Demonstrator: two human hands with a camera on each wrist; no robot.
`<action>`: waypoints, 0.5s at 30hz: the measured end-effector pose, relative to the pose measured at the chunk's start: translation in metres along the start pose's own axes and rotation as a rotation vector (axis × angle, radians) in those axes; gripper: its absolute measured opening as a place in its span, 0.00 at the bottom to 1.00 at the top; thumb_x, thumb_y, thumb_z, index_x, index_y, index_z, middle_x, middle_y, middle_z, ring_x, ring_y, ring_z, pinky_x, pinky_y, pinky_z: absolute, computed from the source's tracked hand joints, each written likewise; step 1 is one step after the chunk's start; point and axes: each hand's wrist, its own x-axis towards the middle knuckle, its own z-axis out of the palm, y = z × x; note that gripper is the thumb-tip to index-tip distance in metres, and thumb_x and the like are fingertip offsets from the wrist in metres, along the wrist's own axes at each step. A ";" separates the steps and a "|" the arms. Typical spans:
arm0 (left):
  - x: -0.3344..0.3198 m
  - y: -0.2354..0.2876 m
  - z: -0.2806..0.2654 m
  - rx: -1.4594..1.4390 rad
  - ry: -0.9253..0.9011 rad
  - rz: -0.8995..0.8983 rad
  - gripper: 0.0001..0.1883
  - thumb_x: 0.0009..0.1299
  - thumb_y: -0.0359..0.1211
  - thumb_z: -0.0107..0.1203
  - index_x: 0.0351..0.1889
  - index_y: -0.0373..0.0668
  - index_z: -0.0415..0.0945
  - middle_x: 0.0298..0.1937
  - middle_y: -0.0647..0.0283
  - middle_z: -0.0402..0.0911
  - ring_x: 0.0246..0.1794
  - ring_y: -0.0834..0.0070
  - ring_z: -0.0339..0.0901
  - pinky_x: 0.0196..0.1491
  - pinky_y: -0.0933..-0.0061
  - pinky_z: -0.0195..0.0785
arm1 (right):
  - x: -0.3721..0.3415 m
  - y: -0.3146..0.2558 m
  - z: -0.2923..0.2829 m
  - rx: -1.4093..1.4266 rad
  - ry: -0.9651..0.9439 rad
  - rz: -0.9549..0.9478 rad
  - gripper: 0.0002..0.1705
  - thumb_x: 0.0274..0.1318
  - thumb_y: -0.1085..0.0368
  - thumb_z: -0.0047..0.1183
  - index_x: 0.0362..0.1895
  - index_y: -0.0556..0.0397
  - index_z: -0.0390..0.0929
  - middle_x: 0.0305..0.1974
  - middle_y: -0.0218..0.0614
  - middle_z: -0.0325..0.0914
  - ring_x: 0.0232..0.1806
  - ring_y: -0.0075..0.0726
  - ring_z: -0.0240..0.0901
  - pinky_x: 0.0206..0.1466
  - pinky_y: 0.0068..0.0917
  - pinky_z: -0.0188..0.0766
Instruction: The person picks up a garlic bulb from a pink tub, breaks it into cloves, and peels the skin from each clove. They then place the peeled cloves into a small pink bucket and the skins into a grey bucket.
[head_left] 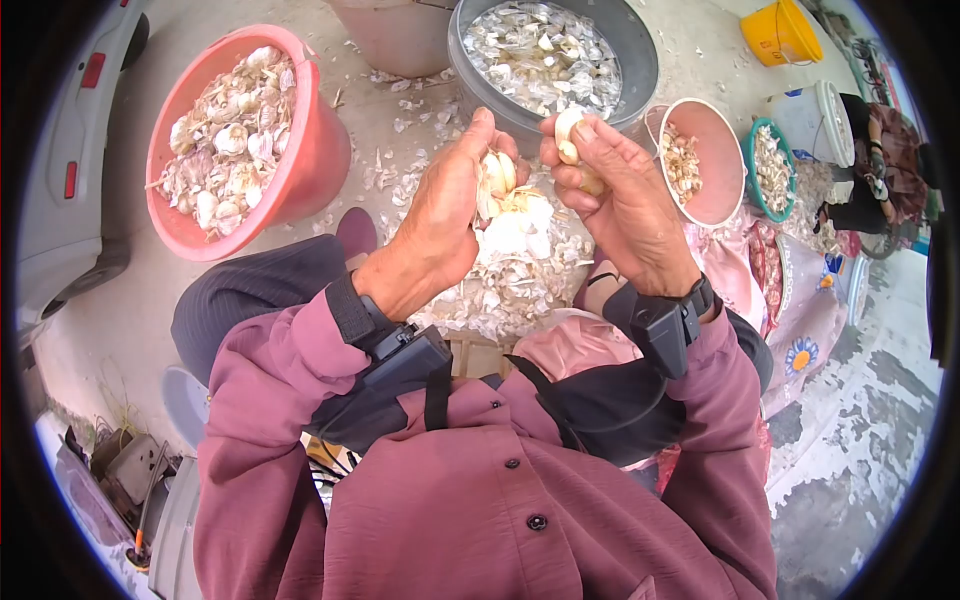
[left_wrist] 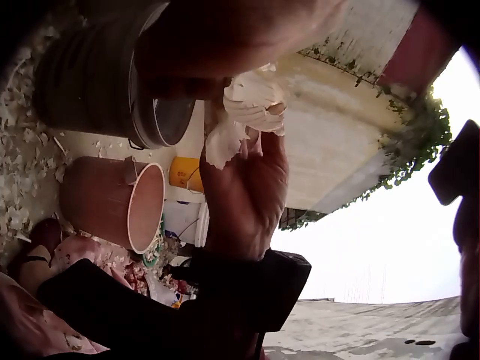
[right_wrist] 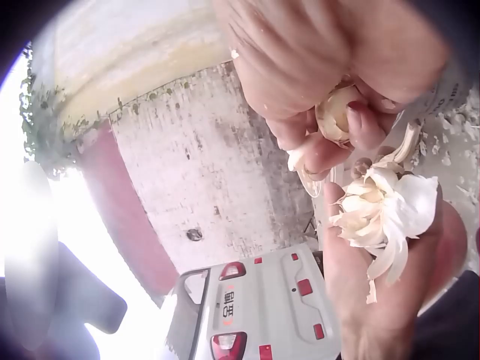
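In the head view my left hand (head_left: 430,208) grips a partly broken-up garlic bulb (head_left: 496,176), its papery skin peeling off in flaps. The right wrist view shows this opened bulb (right_wrist: 386,206) from the other side, its stalk sticking up. Just to the right, my right hand (head_left: 638,205) pinches a pale garlic clove (head_left: 568,137) between thumb and fingertips. Another clove (right_wrist: 337,112) is tucked under the curled fingers of that hand. The two hands are close together but apart, above a heap of garlic skins (head_left: 525,275).
A pink tub (head_left: 330,150) of whole bulbs stands at left. Ahead is a grey tub (head_left: 645,75) holding cloves and skins. To the right are a pink bucket (head_left: 725,175) with cloves, a teal basket (head_left: 752,165) and a yellow bucket (head_left: 780,38). A parked vehicle (head_left: 70,120) borders the left.
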 end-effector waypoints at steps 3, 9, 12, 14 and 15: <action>-0.002 0.002 -0.003 0.080 -0.065 -0.006 0.22 0.77 0.53 0.36 0.33 0.48 0.68 0.30 0.69 0.74 0.26 0.83 0.71 0.29 0.80 0.69 | 0.000 0.001 0.005 -0.076 0.084 -0.028 0.14 0.65 0.61 0.50 0.47 0.58 0.76 0.34 0.29 0.76 0.30 0.13 0.65 0.27 0.11 0.57; -0.006 0.005 0.002 0.086 -0.066 -0.017 0.21 0.77 0.53 0.37 0.32 0.47 0.68 0.28 0.69 0.72 0.24 0.84 0.69 0.27 0.81 0.65 | 0.001 0.000 0.005 -0.259 0.120 -0.091 0.15 0.63 0.60 0.53 0.47 0.58 0.77 0.32 0.22 0.74 0.28 0.12 0.64 0.28 0.10 0.57; -0.007 0.004 0.004 0.109 -0.062 -0.014 0.21 0.77 0.52 0.37 0.32 0.48 0.68 0.28 0.70 0.72 0.25 0.84 0.68 0.28 0.82 0.65 | 0.001 -0.003 -0.002 -0.099 -0.023 -0.013 0.15 0.62 0.61 0.55 0.49 0.55 0.78 0.32 0.22 0.74 0.29 0.12 0.65 0.31 0.10 0.62; -0.009 0.005 0.004 0.140 -0.068 0.012 0.21 0.77 0.52 0.37 0.33 0.47 0.69 0.28 0.70 0.72 0.25 0.84 0.68 0.29 0.82 0.64 | 0.000 0.001 0.000 -0.201 0.057 -0.048 0.14 0.62 0.61 0.55 0.48 0.55 0.79 0.32 0.22 0.74 0.29 0.13 0.67 0.32 0.11 0.63; -0.009 0.006 0.005 0.173 -0.074 0.039 0.20 0.77 0.51 0.38 0.34 0.46 0.69 0.28 0.71 0.71 0.25 0.84 0.68 0.30 0.83 0.64 | -0.001 0.002 0.001 -0.301 0.137 -0.083 0.13 0.62 0.62 0.55 0.47 0.54 0.79 0.32 0.22 0.75 0.30 0.14 0.68 0.32 0.12 0.65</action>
